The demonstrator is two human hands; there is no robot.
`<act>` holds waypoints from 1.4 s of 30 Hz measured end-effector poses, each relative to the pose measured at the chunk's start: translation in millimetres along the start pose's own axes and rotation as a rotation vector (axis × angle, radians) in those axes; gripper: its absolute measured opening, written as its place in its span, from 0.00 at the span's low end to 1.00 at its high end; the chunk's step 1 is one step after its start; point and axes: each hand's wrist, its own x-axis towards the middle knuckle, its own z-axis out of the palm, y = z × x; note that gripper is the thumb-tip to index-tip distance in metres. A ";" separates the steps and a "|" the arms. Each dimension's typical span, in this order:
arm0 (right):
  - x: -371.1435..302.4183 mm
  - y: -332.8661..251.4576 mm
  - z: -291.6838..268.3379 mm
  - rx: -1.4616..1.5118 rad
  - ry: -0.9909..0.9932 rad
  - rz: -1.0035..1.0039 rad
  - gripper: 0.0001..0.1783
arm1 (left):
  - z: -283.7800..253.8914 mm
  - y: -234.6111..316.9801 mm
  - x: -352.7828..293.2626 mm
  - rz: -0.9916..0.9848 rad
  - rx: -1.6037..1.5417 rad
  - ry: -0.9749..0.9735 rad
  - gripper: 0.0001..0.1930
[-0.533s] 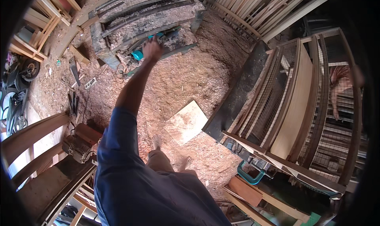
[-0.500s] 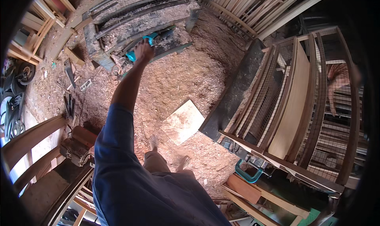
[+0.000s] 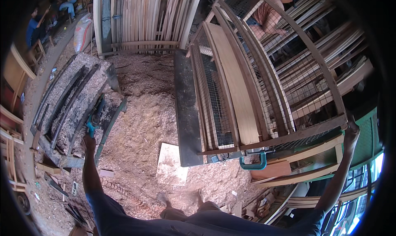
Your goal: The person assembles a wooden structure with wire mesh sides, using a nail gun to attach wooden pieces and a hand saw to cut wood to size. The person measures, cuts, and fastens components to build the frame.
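My left hand point(image 3: 88, 142) reaches forward on the left, its fingers wrapped round the handle of a teal power tool point(image 3: 91, 122). The tool rests on a dark workbench point(image 3: 62, 159) strewn with shavings. On the far right, my right hand point(image 3: 352, 132) is closed on the near right corner of a wooden frame with wire mesh point(image 3: 284, 139). Several brown rails and a pale wide board point(image 3: 231, 79) run along this frame. It lies over a black-topped table point(image 3: 186, 112). A teal C-clamp point(image 3: 256, 163) hangs at the frame's near edge.
Wood shavings point(image 3: 140, 112) cover the floor, with a pale square board point(image 3: 171, 166) near my bare feet. Long timber strips point(image 3: 144, 17) stand in a rack at the back. Behind the mesh, a person point(image 3: 268, 15) leans over stacked lumber. Another person point(image 3: 35, 27) sits far left.
My view has swung to the right, bringing my right hand at the frame's corner into sight. The left hand still grips the teal tool on the bench.
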 end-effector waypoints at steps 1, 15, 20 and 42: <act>5.8 -15.7 5.6 -0.096 -0.047 0.013 0.19 | -17.5 7.6 -15.1 0.046 -0.008 0.038 0.16; 13.3 -73.7 31.4 0.063 0.161 -0.196 0.17 | -394.5 233.1 -386.3 0.375 -1.250 -0.359 0.14; 10.3 -56.3 34.1 0.006 0.229 -0.272 0.14 | -457.4 324.8 -535.8 0.709 -1.379 -0.133 0.18; 28.8 -30.2 36.0 -0.020 0.372 -0.527 0.09 | -280.8 495.0 -735.1 0.999 -0.977 -0.555 0.05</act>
